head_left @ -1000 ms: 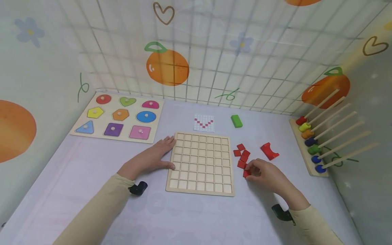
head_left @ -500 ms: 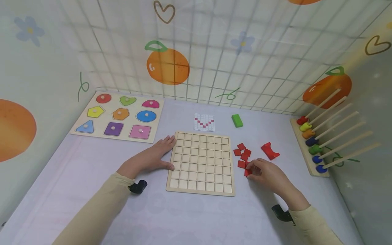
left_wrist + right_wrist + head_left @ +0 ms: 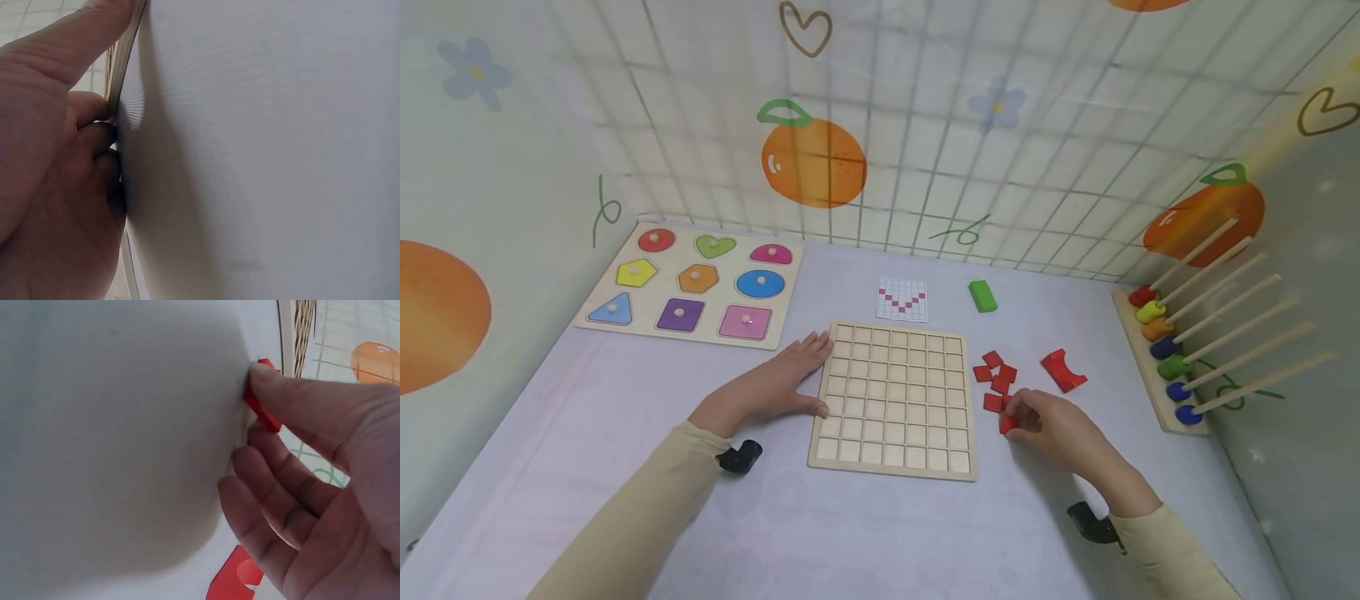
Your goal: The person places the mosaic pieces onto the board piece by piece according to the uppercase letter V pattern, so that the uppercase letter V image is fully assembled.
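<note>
A wooden grid board (image 3: 895, 400) lies flat at the middle of the table, its square cells bare. Along its left edge rests my left hand (image 3: 775, 383), fingers extended and thumb against the rim. To the right of the board, my right hand (image 3: 1056, 429) pinches a small red square tile (image 3: 1008, 425) between thumb and fingers; the right wrist view shows that tile (image 3: 265, 409) tilted at the thumb tip. Several more red tiles (image 3: 992, 402) lie loosely just beyond my right fingers. A printed pattern card (image 3: 902, 300) with a pink V of squares lies behind the board.
A knobbed shape puzzle (image 3: 688, 287) lies at the back left. Behind the tiles are a green block (image 3: 982, 296) and a red notched block (image 3: 1063, 372). A bead rack (image 3: 1161, 358) with upright wooden rods stands at the right, near the wall.
My right hand has shifted the pinched red tile very slightly, and the nearby tiles have spread a little apart. The left hand stays on the board's edge.
</note>
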